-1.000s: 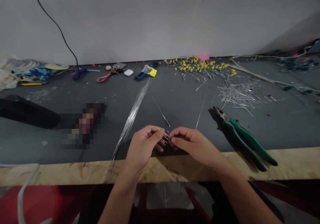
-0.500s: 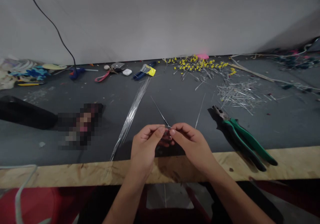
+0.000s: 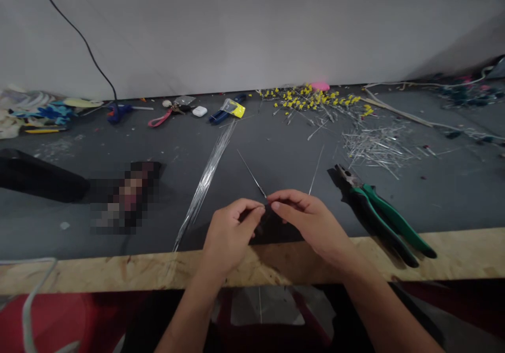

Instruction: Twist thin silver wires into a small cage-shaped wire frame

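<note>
Silvery, slender twisted wire near right hand; left hand alongside; both grips pinched narrow, contents unclear.

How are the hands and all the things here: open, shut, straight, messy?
Left hand: fingers pinched
Right hand: fingers pinched
Twisted wire: lying, straight
Long wires: bunched, straight
Short wires: messy heap
Yellow-tipped wires: messy heap
Green pliers: lying, handles apart
White case: shut
Blue tool: partly covered

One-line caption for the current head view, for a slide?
Left hand and right hand close together over a dark grey worktop, green-handled pliers to the right, wire bundle to the left.
</note>
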A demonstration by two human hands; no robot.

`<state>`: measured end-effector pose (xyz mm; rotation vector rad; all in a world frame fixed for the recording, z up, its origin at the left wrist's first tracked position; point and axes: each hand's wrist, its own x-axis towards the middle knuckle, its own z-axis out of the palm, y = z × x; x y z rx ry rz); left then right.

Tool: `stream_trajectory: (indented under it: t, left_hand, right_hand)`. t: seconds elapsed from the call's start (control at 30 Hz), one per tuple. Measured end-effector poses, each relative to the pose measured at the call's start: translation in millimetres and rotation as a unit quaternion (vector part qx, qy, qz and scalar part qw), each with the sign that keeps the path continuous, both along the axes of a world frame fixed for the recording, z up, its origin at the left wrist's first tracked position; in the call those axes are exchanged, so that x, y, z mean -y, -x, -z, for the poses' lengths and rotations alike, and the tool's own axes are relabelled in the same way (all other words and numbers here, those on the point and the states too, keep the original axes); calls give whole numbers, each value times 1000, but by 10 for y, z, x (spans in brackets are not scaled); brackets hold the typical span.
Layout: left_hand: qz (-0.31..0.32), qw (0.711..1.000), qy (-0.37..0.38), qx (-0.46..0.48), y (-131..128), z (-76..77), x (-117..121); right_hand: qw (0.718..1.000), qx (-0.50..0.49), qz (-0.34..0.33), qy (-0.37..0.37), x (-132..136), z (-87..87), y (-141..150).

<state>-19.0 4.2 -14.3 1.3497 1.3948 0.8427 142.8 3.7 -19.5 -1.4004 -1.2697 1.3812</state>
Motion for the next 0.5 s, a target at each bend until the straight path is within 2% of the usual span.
stream_trajectory:
  t: [0.07, 0.17, 0.3, 0.5]
  left_hand:
    - [51, 992, -43, -103, 20, -10, 4]
    - [82, 976, -87, -180, 20, 1, 13]
    - [99, 965, -99, -222, 4, 15, 31]
    - [102, 961, -98, -237, -27, 15, 65]
  right_hand:
    - [999, 40, -19, 4, -3, -6, -33]
    - [996, 73, -53, 5, -4, 15, -54]
    - [990, 104, -100, 2, 3, 71, -50]
    - [988, 112, -102, -16, 19, 115, -32]
